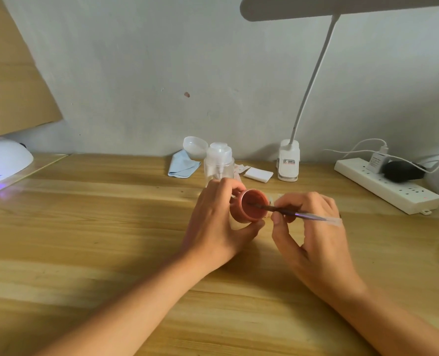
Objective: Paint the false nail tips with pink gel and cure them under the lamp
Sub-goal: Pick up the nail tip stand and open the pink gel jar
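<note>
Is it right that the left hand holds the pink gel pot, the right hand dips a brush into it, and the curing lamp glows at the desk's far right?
Not quite. In the head view the glowing curing lamp sits at the far left of the desk, not the right. The left hand does hold the pink gel pot, and the right hand dips the brush into it.

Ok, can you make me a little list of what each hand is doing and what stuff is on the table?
left hand: holds the pink gel pot, tipped toward the other hand
right hand: pinches the brush, tip inside the pot
curing lamp: far left, glowing purple
behind the hands: clear pump bottle, blue cloth, white pads
right side: clip-on desk lamp, power strip
surface: wooden table
</note>
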`<state>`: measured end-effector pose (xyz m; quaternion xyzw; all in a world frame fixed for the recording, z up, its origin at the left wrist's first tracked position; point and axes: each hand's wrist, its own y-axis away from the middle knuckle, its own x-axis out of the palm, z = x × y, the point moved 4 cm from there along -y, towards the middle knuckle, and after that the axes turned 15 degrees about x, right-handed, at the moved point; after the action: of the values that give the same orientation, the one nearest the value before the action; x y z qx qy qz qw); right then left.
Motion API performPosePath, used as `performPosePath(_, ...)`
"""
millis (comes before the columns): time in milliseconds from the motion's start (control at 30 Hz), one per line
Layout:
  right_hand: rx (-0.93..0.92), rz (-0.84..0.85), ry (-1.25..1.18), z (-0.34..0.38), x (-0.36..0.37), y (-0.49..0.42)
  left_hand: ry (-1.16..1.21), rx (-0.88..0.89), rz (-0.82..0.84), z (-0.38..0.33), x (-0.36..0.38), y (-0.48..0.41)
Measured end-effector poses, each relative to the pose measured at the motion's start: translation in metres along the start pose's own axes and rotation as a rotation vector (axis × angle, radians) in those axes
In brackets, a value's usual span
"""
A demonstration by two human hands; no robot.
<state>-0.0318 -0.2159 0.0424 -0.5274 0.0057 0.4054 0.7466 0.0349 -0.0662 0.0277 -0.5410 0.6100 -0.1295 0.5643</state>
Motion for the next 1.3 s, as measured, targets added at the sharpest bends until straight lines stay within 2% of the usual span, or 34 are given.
performPosePath(567,-0.028,-0.001,0.065,-0.0010,0.0026,-0.0004,0.070,-0.020,-0.015,-0.0005,0.0010,0.0012)
performPosePath(1300,-0.020,0.024,0.058,-0.0065,0.0048,0.0006,0.023,-0.018,-0.016,0.0013,0.0004,0.0020)
